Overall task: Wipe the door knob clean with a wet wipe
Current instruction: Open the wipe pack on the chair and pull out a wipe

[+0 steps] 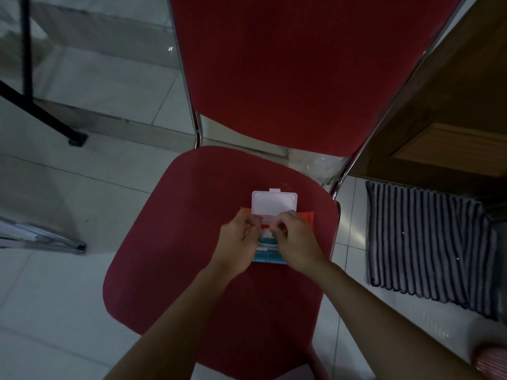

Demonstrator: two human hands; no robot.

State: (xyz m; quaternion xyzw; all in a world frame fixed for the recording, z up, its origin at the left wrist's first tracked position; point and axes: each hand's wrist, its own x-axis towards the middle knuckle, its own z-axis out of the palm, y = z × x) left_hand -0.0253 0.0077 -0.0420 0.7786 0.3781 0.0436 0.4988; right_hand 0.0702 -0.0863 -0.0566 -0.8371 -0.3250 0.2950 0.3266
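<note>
A pack of wet wipes (267,255), red and teal, lies on the seat of a red chair (178,242). Its white plastic lid (274,203) is flipped open, pointing away from me. My left hand (238,242) holds the pack's left side, fingers curled on it. My right hand (295,241) pinches at the opening, where a bit of white wipe (267,232) shows between the two hands. No door knob is in view.
The chair's red backrest (301,64) rises behind the seat. A wooden door (452,111) stands at the right, with a striped mat (428,242) on the tiled floor before it. A black stand leg (41,111) crosses the floor at the left.
</note>
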